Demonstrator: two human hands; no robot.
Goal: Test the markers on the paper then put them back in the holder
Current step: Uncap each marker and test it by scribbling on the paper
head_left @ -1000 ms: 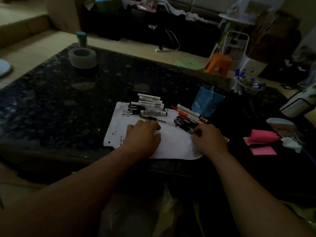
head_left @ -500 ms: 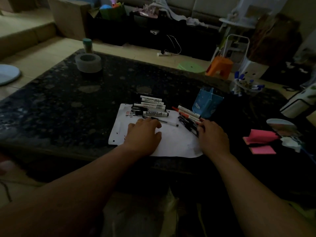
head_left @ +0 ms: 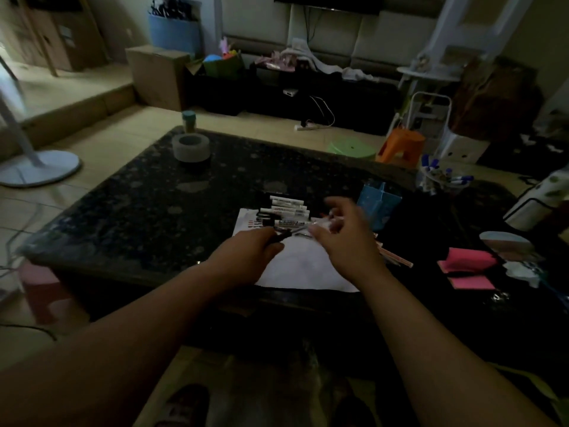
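Over paper [head_left: 308, 269], left hand [head_left: 246, 254] grips marker [head_left: 281, 237], right hand [head_left: 348, 238] too blurred to tell; uncap straight, barrel kept low.

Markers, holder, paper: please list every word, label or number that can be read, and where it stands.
Markers: dark print on the white barrels, too blurred to read.
Holder: no text can be read.
Paper: only test strokes, no words.
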